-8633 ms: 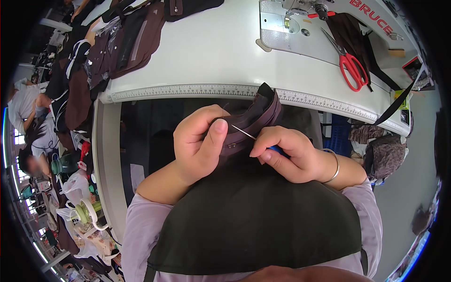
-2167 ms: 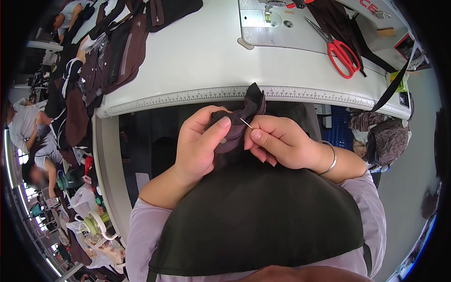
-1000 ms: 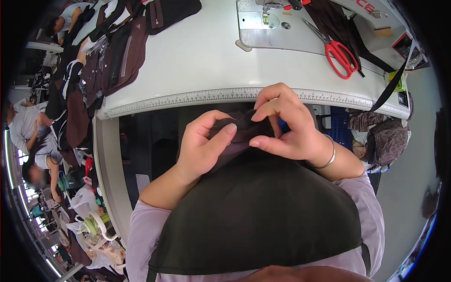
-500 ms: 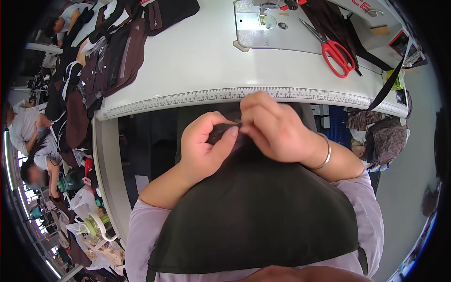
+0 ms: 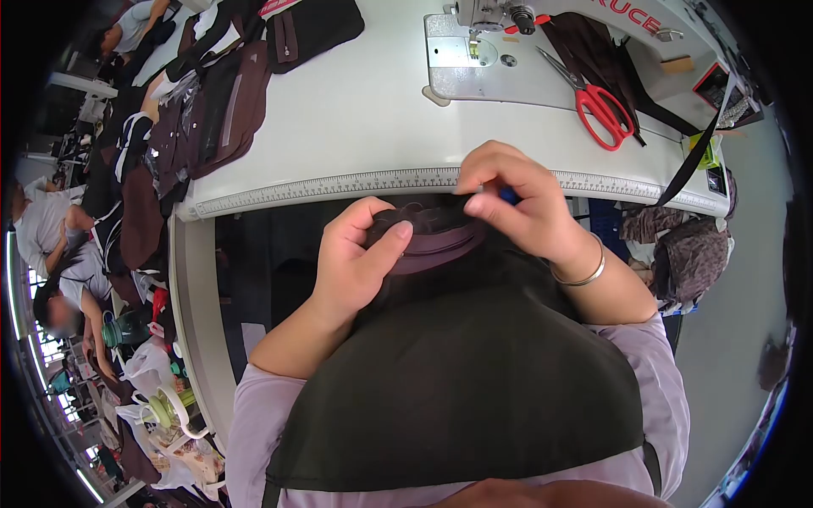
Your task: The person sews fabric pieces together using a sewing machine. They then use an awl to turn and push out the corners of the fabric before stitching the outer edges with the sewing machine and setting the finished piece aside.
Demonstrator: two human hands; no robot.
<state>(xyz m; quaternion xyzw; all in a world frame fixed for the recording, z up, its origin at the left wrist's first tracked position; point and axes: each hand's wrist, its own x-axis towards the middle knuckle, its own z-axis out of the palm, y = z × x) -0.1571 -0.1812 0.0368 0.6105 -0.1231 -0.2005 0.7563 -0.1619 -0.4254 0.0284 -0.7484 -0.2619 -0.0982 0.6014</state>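
Observation:
My left hand (image 5: 360, 258) pinches a dark maroon fabric piece (image 5: 440, 245) between thumb and fingers, just in front of the table edge. A curved seam or zip line runs along the piece, and thin loose threads show at its top. To the right and a little higher, my right hand (image 5: 521, 203) is closed in a pinch beside the far end of the fabric. Something small and blue shows behind its fingers; what the fingertips hold is too small to make out.
A ruler strip (image 5: 339, 184) runs along the front of the white table (image 5: 364, 118). Red-handled scissors (image 5: 603, 118) lie right of the sewing machine (image 5: 461, 55). Maroon and black pieces (image 5: 229, 110) are piled at the left. Beyond them sit co-workers (image 5: 63, 288). Fabric bundles (image 5: 694, 258) hang low right.
My right hand has left the fabric near my left thumb and moved up and right. More of the maroon piece shows. My left hand keeps its pinch, slightly further left.

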